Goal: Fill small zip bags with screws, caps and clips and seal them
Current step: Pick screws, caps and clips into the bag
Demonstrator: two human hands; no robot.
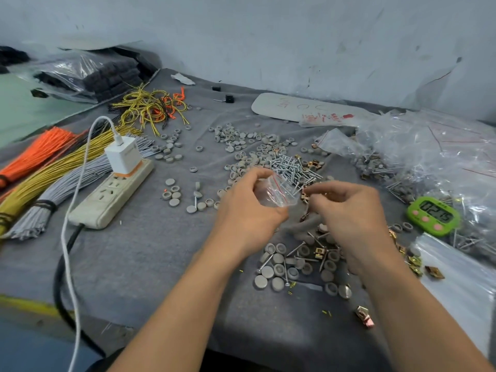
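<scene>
My left hand holds a small clear zip bag with a red zip line above the grey cloth. My right hand pinches a gold metal clip at the bag's right edge, fingers curled. A pile of silver screws lies just beyond the bag. Grey round caps are scattered behind it, and more caps with screws and gold clips lie under my right wrist.
A power strip with a white charger and cable lies at left, beside bundles of orange, yellow and grey wires. Filled clear bags pile at right. A green timer stands near a stack of flat bags.
</scene>
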